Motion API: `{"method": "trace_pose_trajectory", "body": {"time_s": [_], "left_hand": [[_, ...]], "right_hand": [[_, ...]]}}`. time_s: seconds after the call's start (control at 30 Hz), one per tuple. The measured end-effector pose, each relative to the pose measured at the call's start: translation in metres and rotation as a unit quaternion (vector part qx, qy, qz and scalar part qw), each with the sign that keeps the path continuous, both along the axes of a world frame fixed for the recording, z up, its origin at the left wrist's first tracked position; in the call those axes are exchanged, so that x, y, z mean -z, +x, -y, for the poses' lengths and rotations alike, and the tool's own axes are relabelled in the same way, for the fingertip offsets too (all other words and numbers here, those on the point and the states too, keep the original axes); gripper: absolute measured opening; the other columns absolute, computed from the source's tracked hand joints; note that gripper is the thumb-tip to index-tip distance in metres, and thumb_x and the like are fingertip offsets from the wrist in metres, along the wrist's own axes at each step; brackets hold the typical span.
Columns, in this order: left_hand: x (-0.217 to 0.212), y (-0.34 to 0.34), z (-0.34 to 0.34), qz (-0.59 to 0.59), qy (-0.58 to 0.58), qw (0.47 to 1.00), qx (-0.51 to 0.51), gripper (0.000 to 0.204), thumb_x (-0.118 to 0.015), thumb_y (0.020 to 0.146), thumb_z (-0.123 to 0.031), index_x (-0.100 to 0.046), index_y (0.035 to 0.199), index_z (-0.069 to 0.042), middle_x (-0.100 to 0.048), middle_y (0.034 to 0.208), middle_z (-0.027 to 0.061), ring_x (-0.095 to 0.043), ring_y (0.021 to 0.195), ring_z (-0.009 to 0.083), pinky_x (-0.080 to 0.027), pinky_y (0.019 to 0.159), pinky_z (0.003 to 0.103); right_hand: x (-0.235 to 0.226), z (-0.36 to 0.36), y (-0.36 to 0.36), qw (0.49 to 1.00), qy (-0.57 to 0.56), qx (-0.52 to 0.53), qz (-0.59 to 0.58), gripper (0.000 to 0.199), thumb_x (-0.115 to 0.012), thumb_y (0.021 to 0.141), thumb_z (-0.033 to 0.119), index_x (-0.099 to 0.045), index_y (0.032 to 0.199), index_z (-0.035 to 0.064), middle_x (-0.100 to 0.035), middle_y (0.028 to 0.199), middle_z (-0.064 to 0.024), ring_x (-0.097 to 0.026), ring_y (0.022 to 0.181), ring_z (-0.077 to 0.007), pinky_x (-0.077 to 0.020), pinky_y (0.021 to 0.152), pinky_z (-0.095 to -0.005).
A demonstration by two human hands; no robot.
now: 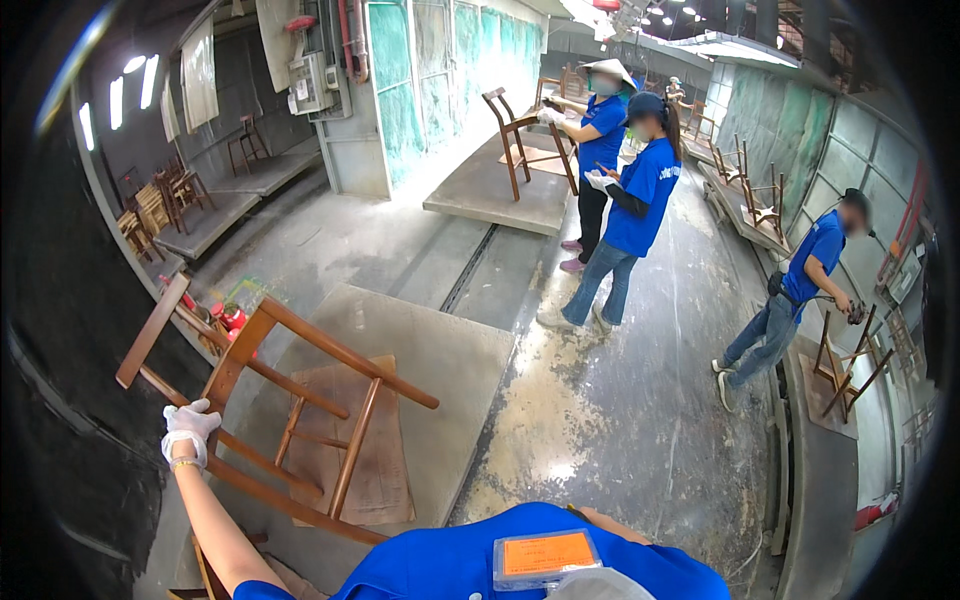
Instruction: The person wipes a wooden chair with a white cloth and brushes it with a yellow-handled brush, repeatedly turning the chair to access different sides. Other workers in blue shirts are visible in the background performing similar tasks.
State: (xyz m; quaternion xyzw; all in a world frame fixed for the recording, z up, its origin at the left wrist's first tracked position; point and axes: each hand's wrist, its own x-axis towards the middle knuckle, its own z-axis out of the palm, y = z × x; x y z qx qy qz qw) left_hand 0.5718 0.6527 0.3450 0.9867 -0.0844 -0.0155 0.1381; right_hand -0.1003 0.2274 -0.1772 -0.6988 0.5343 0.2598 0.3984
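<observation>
My left hand point(192, 430), in a white glove, is closed round the frame of a brown wooden chair point(255, 345). The chair is tilted, its curved backrest point(152, 332) at the upper left and its legs stretching right and down. It has an open frame where the seat would be. Under it, a brown cardboard sheet point(385, 450) lies on a grey platform point(440, 350). Of my right arm only a strip of skin point(615, 525) shows past my blue shirt; the right hand is not visible. A pale rounded thing at the lower edge is unclear.
Ahead, two people point(640, 190) in blue shirts stand by another platform point(470, 190) with a similar chair point(515, 140). At right, a person point(800, 280) works beside a chair point(845, 365) on a long platform. Red extinguishers point(230, 318) stand behind my chair.
</observation>
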Motion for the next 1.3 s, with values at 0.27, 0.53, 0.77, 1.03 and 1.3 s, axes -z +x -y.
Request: {"method": "trace_pose_trajectory", "body": {"time_s": [0.27, 0.53, 0.77, 1.03, 1.3], "left_hand": [[0.002, 0.005, 0.007, 0.007, -0.006, 1.0, 0.003, 0.063, -0.08, 0.078, -0.033, -0.075, 0.138, -0.014, -0.066, 0.142, 0.025, -0.067, 0.125, 0.0361, -0.051, 0.112, 0.037], [-0.003, 0.008, 0.017, 0.024, 0.009, 1.0, 0.013, 0.062, -0.079, 0.077, -0.037, -0.076, 0.136, -0.017, -0.06, 0.146, 0.0269, -0.064, 0.127, 0.0377, -0.051, 0.111, 0.038], [-0.007, 0.009, 0.023, 0.077, 0.039, 0.996, 0.02, 0.056, -0.075, 0.081, -0.04, -0.079, 0.132, -0.017, -0.072, 0.129, 0.0294, -0.063, 0.126, 0.0423, -0.051, 0.111, 0.042], [-0.005, 0.036, 0.015, 0.215, 0.366, 0.865, 0.266, 0.025, -0.058, 0.095, -0.014, -0.069, 0.117, -0.022, -0.074, 0.121, 0.0063, -0.072, 0.11, 0.0301, -0.053, 0.087, 0.049], [-0.012, 0.012, 0.021, 0.117, 0.127, 0.967, 0.189, 0.052, -0.047, 0.102, -0.059, -0.081, 0.111, -0.02, -0.079, 0.11, 0.0167, -0.069, 0.114, 0.0411, -0.049, 0.103, 0.046]], "right_hand": [[0.007, 0.003, 0.001, 1.0, 0.017, 0.001, -0.001, 0.067, -0.088, 0.076, 0.057, -0.081, 0.115, 0.0029, -0.077, 0.121, -0.0252, -0.073, 0.116, -0.0415, -0.0573, 0.093, -0.0456], [-0.001, 0.008, 0.014, 1.0, 0.019, 0.004, 0.006, 0.068, -0.088, 0.076, 0.058, -0.08, 0.114, 0.0026, -0.077, 0.121, -0.0256, -0.073, 0.115, -0.0419, -0.0572, 0.092, -0.0457], [0.006, 0.008, 0.024, 0.999, 0.034, -0.002, 0.018, 0.069, -0.087, 0.077, 0.06, -0.08, 0.114, 0.0024, -0.077, 0.12, -0.026, -0.073, 0.115, -0.0423, -0.0572, 0.092, -0.0458], [-0.025, 0.019, 0.055, 0.988, -0.068, -0.136, 0.005, 0.053, -0.086, 0.077, 0.05, -0.081, 0.103, 0.0036, -0.079, 0.109, -0.0218, -0.077, 0.102, -0.0385, -0.0587, 0.089, -0.0474], [-0.182, -0.028, 0.254, 0.88, 0.053, -0.221, 0.417, 0.014, -0.082, 0.08, 0.002, -0.077, 0.092, 0.0057, -0.079, 0.116, -0.012, -0.075, 0.103, -0.024, -0.0575, 0.091, -0.0355]]}}
